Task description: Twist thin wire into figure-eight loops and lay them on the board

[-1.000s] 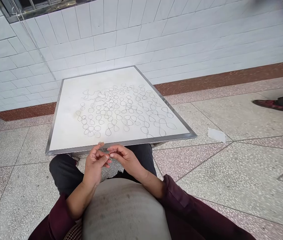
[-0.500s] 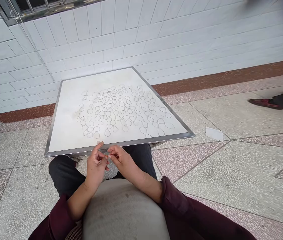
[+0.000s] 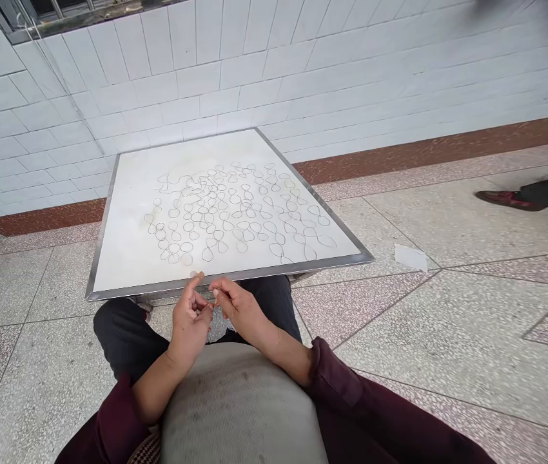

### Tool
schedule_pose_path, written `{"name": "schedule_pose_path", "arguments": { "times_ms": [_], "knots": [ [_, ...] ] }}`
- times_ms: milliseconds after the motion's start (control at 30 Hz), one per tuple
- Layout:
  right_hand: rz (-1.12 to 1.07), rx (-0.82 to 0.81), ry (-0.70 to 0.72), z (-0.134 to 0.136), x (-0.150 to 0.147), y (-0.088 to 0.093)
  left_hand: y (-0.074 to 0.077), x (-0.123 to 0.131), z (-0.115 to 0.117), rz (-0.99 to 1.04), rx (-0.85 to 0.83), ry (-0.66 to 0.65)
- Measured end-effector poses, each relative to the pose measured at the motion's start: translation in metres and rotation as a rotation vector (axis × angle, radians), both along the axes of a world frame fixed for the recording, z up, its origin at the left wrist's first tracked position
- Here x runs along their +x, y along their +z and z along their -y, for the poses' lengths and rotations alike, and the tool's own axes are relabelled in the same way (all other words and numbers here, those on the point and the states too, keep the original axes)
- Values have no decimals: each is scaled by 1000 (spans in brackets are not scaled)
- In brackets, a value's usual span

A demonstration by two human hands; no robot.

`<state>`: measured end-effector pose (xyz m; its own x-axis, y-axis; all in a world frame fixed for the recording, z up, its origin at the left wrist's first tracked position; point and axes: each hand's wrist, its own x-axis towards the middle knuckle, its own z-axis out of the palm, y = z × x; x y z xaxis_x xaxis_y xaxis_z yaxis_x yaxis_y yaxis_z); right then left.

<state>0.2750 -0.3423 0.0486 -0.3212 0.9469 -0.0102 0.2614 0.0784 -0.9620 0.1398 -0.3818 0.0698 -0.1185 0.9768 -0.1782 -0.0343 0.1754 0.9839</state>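
My left hand [image 3: 189,323] and my right hand [image 3: 241,309] meet just in front of the near edge of a white board [image 3: 126,238] with a metal rim. Both hands pinch thumb to finger, their tips almost touching. Whatever is between them is too small and fine to make out. The left index finger points up toward the rim. Spread over the board are many thin dark loops [image 3: 218,246], like fine wire or thread, several shaped like a figure eight. A tangled thin strand [image 3: 170,183] lies at their far left.
Behind the board rises a white tiled wall [image 3: 196,84] with a barred window [image 3: 71,16]. My knees are under the near edge. On the speckled floor [image 3: 448,335] lies a white piece of paper [image 3: 410,257]. Another person's shoe [image 3: 508,200] is at the right.
My right hand has turned slightly, its fingers closing nearer the thumb. Both hands have shifted a little to the right, still pinching close together. The loops on the board look unchanged.
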Motion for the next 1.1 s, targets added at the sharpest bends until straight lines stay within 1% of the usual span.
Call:
{"name": "schedule_pose_path", "arguments": {
  "times_ms": [100,167,233,333,433,567,633,733,900,1000,1100],
  "knots": [
    [34,3,-37,2,-1,0,0,4,2,-32,45,-9],
    [50,11,-56,3,-1,-1,0,5,2,-17,45,-3],
    [85,67,-74,3,0,-1,-1,6,0,17,24,-6],
    [142,198,-73,1,1,0,-3,4,0,86,-6,-22],
    [130,284,-14,-3,3,3,-3,1,1,119,-19,-31],
    [61,244,78,-6,7,6,0,-1,4,116,-26,-45],
    [54,242,80,-6,8,4,2,-1,4,118,-28,-67],
    [95,286,59,-4,8,0,4,-1,3,125,-39,-89],
    [185,337,82,-4,7,-4,3,-1,2,137,-58,-80],
    [201,363,130,-6,9,0,2,-2,3,149,-49,-76],
    [152,344,218,-9,13,6,2,-4,4,153,-53,-82]
  ]
}}
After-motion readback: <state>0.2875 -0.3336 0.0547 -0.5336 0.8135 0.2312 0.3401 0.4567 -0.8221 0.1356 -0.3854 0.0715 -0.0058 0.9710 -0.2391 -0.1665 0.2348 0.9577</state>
